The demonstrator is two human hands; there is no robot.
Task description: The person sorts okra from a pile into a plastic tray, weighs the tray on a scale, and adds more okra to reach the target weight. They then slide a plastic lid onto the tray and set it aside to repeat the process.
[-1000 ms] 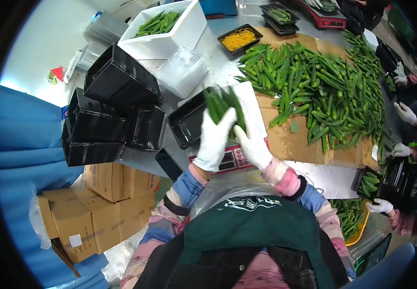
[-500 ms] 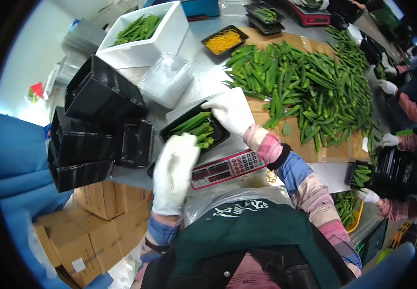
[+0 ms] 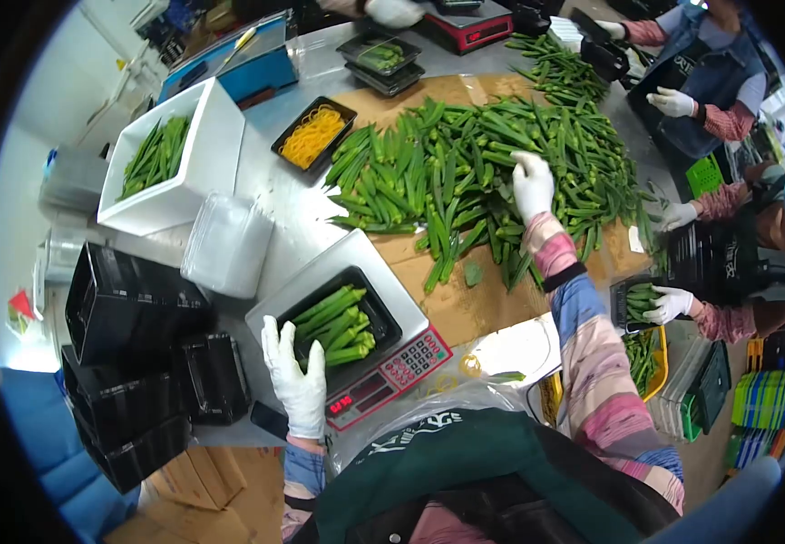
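Observation:
A black plastic tray (image 3: 390, 319) with several green okra pods (image 3: 333, 322) in it sits on the metal pan of a red digital scale (image 3: 365, 390), whose display is lit. My left hand (image 3: 297, 385), in a white glove, is at the tray's near left corner with its fingers apart, close to the okra and holding nothing. My right hand (image 3: 534, 189), also gloved, is over the large okra pile (image 3: 465, 168), its fingers bent toward the pods. No pod shows in it, though its fingertips are partly hidden.
A white foam box of okra (image 3: 215, 145), a black tray of yellow bands (image 3: 351, 113), clear lids (image 3: 229, 249) and stacked black trays (image 3: 129, 299) surround the scale. Cardboard (image 3: 438, 263) lies under the pile. Co-workers' gloved hands (image 3: 672, 306) are along the right side.
My right hand has left the tray and moved right to the okra pile. My left hand is now lower beside the tray. The camera view has shifted to the right.

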